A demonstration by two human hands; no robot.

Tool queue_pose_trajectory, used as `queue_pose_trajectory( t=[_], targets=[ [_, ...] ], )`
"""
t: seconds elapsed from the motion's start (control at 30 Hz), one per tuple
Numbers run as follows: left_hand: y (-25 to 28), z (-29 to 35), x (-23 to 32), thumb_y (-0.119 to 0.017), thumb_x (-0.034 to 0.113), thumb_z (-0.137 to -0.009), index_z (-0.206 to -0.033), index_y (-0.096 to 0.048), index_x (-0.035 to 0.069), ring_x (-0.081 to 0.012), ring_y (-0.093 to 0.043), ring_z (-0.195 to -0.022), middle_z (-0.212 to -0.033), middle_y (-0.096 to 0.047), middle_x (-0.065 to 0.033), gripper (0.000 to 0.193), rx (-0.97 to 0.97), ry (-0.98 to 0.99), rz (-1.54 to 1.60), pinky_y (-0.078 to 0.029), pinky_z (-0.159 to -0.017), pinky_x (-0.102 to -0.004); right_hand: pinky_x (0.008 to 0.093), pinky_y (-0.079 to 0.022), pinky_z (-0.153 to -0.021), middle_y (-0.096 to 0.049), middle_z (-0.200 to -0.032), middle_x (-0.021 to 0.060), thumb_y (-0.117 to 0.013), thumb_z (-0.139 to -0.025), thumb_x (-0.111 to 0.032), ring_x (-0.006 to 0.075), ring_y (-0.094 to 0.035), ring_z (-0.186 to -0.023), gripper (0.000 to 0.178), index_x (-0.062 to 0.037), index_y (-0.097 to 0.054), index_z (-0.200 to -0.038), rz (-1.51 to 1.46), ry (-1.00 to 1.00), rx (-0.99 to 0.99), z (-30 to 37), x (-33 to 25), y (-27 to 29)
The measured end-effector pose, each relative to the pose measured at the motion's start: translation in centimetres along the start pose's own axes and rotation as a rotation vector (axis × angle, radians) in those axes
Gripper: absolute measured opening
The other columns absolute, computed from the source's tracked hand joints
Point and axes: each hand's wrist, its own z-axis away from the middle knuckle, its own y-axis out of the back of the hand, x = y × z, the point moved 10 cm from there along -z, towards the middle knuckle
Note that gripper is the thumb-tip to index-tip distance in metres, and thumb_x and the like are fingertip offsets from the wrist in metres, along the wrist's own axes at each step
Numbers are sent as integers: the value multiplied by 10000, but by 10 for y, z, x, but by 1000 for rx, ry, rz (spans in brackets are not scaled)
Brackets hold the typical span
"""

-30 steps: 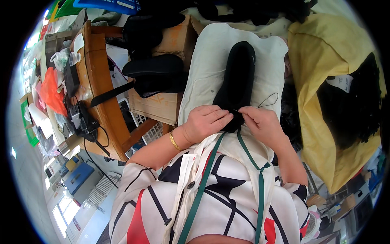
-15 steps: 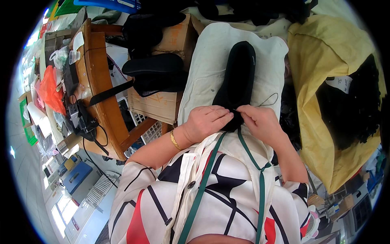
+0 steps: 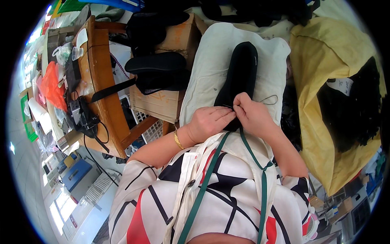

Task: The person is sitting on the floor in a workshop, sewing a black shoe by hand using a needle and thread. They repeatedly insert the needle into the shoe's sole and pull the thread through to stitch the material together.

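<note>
A long black shoe upper (image 3: 240, 73) lies lengthwise on a pale cloth (image 3: 211, 65) spread over my lap. My left hand (image 3: 209, 122) grips the near end of the black piece, fingers curled over it. My right hand (image 3: 251, 114) pinches at the same end, fingertips meeting the left hand's, and seems to hold a thin needle with a dark thread (image 3: 268, 99) that loops out to the right over the cloth. A gold bangle (image 3: 178, 140) sits on my left wrist. Whether the needle is through the material I cannot tell.
A cardboard box (image 3: 162, 101) with black soles (image 3: 156, 63) stacked on it stands left of my lap. Further left is a wooden bench (image 3: 101, 93) with cables, a strap and bags. A yellow sack (image 3: 325, 81) of black pieces sits at the right.
My hands stay at the near end of the black piece; the fingers have drawn slightly closer together. The thread loop remains at the right.
</note>
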Motion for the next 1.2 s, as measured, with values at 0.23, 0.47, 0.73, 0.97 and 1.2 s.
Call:
queue_pose_trajectory(
  t=[0.23,0.47,0.73,0.97,1.2],
  targets=[
    [11,-4,9,-659,115,-667,-940,-705,50,-212,-620,-792,-902,-652,-52,284,11,-15,-127,-523,-655,-321,408,-485,-638,-584,-834,100,-629,-888,-114,334,-606,-729,74,-80,-594,-943,155,232,83,-7,-42,31],
    [14,-3,10,-695,121,-670,-921,-710,100,-194,-575,-776,-869,-622,-16,252,41,-43,-178,-430,-711,-329,355,-483,-594,-571,-843,59,-640,-907,-173,237,-626,-704,85,-96,-614,-885,47,258,-3,-21,-29,9],
    [11,-11,-16,-796,90,-639,-852,-677,128,-221,-570,-743,-800,-617,-11,247,57,132,13,-427,-696,-360,218,-457,-448,-613,-730,42,-530,-1014,-203,107,-573,-536,136,-74,-551,-973,-1181,-227,195,-14,29,66],
    [6,-11,-22,-801,76,-649,-836,-677,123,-235,-582,-779,-798,-621,-23,228,-6,186,73,-439,-729,-366,396,-543,-841,-561,-696,50,-508,-949,1,135,-570,-678,39,-4,-538,-972,-1021,523,991,70,34,277],
    [2,-16,-26,-811,72,-655,-829,-686,117,-245,-583,-771,-793,-643,-23,219,-21,217,141,-444,-726,-361,226,-466,-617,-620,-794,-17,-586,-968,-63,72,-587,-678,70,-42,-646,-997,-663,-151,245,18,22,81]
  ],
)
